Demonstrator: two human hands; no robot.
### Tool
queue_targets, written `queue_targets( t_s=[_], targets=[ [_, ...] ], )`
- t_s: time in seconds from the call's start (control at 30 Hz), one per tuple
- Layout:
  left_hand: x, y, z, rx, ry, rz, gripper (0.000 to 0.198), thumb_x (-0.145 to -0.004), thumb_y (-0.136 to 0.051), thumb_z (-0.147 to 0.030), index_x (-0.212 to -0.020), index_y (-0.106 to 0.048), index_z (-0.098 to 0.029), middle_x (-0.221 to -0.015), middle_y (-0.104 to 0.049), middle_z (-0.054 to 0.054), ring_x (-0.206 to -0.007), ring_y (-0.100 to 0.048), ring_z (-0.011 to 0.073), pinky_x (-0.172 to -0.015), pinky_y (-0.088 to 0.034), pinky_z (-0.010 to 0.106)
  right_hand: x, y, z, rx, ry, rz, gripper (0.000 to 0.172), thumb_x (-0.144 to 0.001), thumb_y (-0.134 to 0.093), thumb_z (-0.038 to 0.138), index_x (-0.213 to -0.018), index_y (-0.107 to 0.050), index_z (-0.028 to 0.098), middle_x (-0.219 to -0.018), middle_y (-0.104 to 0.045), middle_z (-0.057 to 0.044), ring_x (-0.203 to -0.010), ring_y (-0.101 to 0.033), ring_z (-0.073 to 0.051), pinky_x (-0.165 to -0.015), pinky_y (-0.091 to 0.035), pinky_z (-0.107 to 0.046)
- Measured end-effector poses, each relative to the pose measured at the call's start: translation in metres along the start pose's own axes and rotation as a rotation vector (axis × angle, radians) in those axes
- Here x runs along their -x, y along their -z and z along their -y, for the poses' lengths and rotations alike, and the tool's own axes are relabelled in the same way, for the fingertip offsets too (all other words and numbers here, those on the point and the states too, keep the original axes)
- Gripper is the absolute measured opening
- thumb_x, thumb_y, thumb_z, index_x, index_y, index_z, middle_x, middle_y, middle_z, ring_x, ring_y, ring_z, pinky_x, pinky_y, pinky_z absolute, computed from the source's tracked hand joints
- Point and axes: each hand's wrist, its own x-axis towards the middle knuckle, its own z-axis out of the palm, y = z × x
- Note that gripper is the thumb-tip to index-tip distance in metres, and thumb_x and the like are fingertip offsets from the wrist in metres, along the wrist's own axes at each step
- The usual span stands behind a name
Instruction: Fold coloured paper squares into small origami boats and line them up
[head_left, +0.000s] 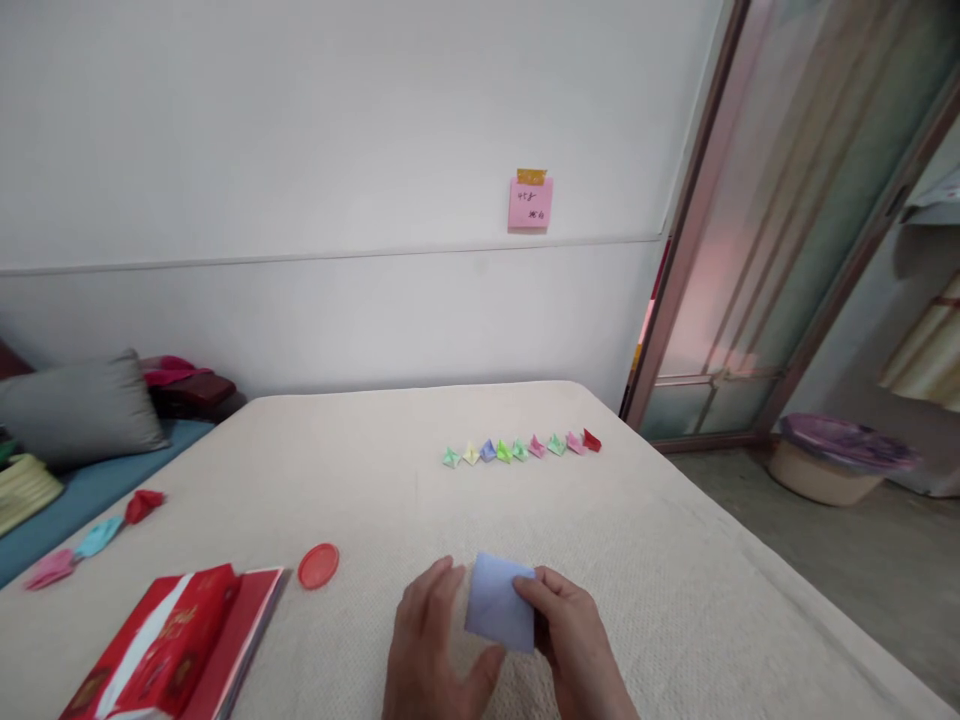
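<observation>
A pale blue-lilac square of paper (496, 603) is held just above the cream table cover (675, 560), near its front edge. My left hand (431, 640) touches the paper's left edge with fingers curled and the thumb under the lower corner. My right hand (574, 635) pinches the right edge between thumb and fingers. Farther back, a row of several small folded paper pieces (521, 447) in green, yellow, blue, pink and red lies in a line on the cover.
A red box (172, 645) lies at the front left with a round red lid (318, 565) beside it. Pink, blue and red folded papers (94, 538) sit at the left edge. A grey pillow (79, 410), a pink wall note (530, 203) and a sliding door (765, 220) surround the table.
</observation>
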Motion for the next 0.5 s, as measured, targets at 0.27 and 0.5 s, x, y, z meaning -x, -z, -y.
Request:
queue_targets(
  t_s=[0.27,0.5],
  targets=[
    [0.005,-0.004,0.009,-0.117,-0.127,0.097,0.025,-0.087,-0.050,-0.014,-0.100,-0.071,-0.017,-0.079,-0.073,0.009,-0.073,-0.063,0.0242,-0.074,-0.045,0.035,0.005,-0.006,-0.001,-0.077,-0.104,0.088,0.028,-0.075,-0.063,0.038,-0.060,-0.050,0.018,-0.053,-0.049,0.003,-0.047,-0.041,-0.010,-0.046,-0.026,-0.023],
    [-0.007,-0.003,0.010,0.907,1.018,0.300,0.027,-0.068,-0.074,-0.040,-0.070,-0.073,-0.013,-0.062,-0.064,0.003,-0.059,-0.056,0.0160,-0.058,-0.043,0.025,-0.004,-0.006,-0.004,0.080,0.059,-0.056,0.032,-0.067,-0.072,0.045,-0.084,-0.067,0.018,-0.087,-0.069,-0.007,-0.080,-0.060,-0.021,-0.062,-0.041,-0.026]
  ],
)
